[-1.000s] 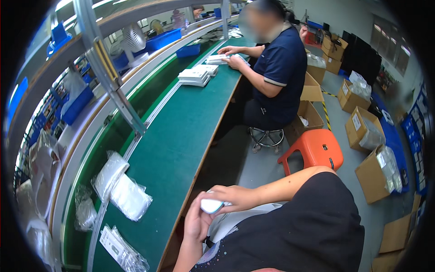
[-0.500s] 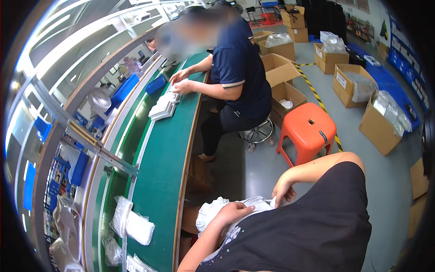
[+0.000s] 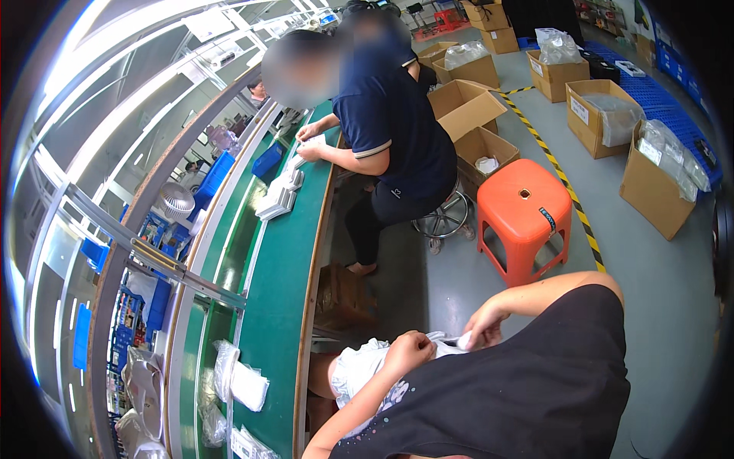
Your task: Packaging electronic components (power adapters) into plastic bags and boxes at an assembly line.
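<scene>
While left hand (image 3: 409, 350) and right hand (image 3: 483, 327) pinch a white bag (image 3: 359, 371) with curled fingers, bare floor (image 3: 451, 283) lies beyond, green bench (image 3: 279, 306) to the left.

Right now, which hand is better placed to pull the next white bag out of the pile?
Probably the left hand: it rests on the white bag pile, while the right hand pinches a piece at its edge.

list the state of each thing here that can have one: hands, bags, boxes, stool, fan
left hand: closed on the white plastic bags
right hand: fingers pinching the top edge of the same bags
white plastic bags: bunched, in the lap
orange stool: upright, nobody on it
cardboard boxes: flaps open, on the floor
green conveyor belt: carrying flat white packs
white fan: upright; running or not, cannot tell
</scene>
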`<act>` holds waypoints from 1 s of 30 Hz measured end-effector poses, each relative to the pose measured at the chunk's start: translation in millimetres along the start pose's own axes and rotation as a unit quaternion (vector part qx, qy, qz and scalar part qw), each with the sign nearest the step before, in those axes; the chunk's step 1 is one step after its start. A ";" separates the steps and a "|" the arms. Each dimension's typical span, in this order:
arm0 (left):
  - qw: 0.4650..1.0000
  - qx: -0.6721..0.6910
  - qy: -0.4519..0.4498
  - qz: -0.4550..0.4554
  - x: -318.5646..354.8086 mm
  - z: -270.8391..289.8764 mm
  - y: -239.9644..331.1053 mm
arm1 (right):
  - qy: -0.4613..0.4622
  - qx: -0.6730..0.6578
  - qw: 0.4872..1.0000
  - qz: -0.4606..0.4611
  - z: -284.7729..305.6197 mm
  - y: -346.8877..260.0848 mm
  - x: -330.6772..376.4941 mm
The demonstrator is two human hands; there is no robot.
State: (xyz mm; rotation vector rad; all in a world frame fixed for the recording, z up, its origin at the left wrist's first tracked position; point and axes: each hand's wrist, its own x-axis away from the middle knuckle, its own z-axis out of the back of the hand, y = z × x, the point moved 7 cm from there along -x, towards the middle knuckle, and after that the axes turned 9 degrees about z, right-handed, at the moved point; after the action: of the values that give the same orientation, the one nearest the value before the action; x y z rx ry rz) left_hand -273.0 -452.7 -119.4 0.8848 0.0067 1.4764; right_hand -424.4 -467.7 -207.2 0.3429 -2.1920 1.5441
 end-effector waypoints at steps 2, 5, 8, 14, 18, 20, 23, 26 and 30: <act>0.981 -0.010 0.161 -0.105 14.1 16.2 18.3 | -0.052 0.101 0.989 -0.089 5.3 16.1 11.8; 0.961 -0.019 0.207 -0.180 22.0 16.8 31.3 | -0.006 0.173 0.984 -0.031 -0.3 11.2 -8.5; 0.942 -0.033 0.244 -0.229 30.5 21.1 39.2 | 0.118 0.063 0.981 0.141 -1.7 -8.6 -41.9; 0.914 -0.048 0.272 -0.298 42.1 21.9 43.2 | 0.144 0.025 0.979 0.141 -14.7 -10.2 -46.9; 0.916 -0.046 0.265 -0.299 44.5 20.4 46.3 | 0.104 0.088 0.979 0.154 -5.0 4.8 -47.1; 0.927 -0.032 0.251 -0.278 41.3 18.0 43.0 | 0.108 0.093 0.977 0.156 -8.9 4.8 -45.3; 0.927 -0.044 0.248 -0.277 44.0 16.5 46.8 | 0.140 0.240 0.949 0.149 -0.4 8.2 -66.4; 0.928 -0.042 0.245 -0.277 44.7 14.9 45.9 | 0.211 0.457 0.862 0.060 -4.8 -12.4 -63.6; 0.929 -0.040 0.249 -0.271 47.7 10.6 38.6 | 0.393 0.467 0.782 0.125 15.2 -1.8 -92.6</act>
State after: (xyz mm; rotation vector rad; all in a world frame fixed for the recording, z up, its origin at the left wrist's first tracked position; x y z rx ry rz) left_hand -292.9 -423.3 -68.2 0.3728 0.5246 1.1265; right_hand -345.8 -486.8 -254.7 -0.3092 -0.7476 2.2804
